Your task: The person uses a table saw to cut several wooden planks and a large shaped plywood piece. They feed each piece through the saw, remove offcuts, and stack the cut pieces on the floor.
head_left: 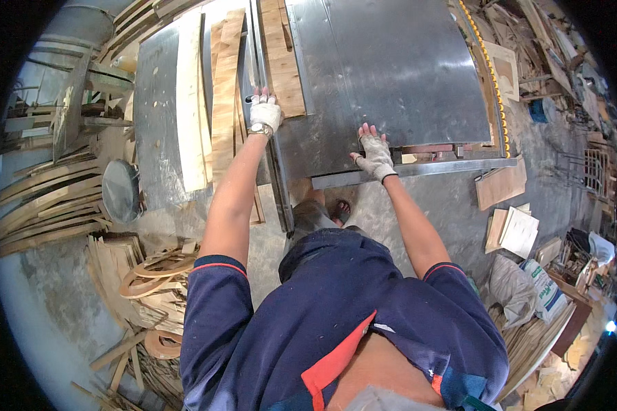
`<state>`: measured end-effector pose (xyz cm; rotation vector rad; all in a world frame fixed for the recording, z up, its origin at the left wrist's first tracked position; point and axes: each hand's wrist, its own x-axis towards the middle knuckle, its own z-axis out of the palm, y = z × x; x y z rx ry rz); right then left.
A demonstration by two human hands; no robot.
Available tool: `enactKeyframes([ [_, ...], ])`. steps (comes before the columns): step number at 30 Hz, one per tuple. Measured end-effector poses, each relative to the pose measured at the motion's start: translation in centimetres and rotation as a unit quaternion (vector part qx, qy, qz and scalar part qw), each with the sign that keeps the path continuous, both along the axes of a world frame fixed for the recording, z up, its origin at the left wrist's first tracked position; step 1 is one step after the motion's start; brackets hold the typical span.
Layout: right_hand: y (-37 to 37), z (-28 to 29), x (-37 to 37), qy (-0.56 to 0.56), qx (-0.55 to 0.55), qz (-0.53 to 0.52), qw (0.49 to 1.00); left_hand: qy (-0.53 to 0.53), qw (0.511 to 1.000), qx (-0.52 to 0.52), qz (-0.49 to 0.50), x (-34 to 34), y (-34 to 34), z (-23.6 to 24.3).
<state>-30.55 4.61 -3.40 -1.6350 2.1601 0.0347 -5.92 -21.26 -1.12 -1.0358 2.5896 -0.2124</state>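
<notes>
Left hand (pixel 265 113) at 11 o'clock lies over a metal rail (pixel 279 185); its grip cannot be told. Wooden board (pixel 281 68) at 12, probably stiff and light, suits a long-edge hold; right hand (pixel 375 156) at 2 spreads wide on the steel tabletop (pixel 418 75).

shirt (pixel 281 308): navy, orange-red placket (pixel 337 356)
sleeves (pixel 216 301): short, red-trimmed
left hand (pixel 264 114): off-white fingerless glove (pixel 269 111), metallic watch (pixel 260 129)
right hand (pixel 375 156): matching glove (pixel 377 161), dark cuff (pixel 389 176)
sandal (pixel 343 208): dark
</notes>
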Motion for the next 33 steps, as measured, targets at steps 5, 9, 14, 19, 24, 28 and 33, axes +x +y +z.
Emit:
enactKeyframes([
  [5,0.0,0.1,0.1,-0.010,0.008,-0.003,1.000,0.018,1.000,-0.008,-0.003,-0.5,-2.1,-0.8],
  [9,-0.1,0.3,0.1,-0.011,0.018,-0.008,1.000,0.024,1.000,0.012,0.000,-1.0,-3.7,-0.5],
  [14,0.0,0.0,0.1,-0.012,-0.002,-0.003,1.000,0.001,1.000,0.019,0.021,-2.0,-5.7,-0.2],
  [19,0.0,-0.1,0.3,-0.008,0.019,-0.018,1.000,-0.009,1.000,0.017,0.015,-2.8,-7.9,0.1],
  [24,-0.1,0.3,0.4,-0.012,0.026,-0.021,0.999,-0.006,1.000,0.003,0.009,-3.4,-10.1,-0.1],
  [28,0.0,0.6,0.4,-0.006,0.046,-0.018,0.999,-0.005,1.000,-0.005,0.013,-4.1,-11.6,-0.1],
  [33,0.2,0.3,0.7,-0.013,0.036,-0.026,0.999,-0.015,0.999,0.024,0.017,-4.4,-13.0,0.1],
])
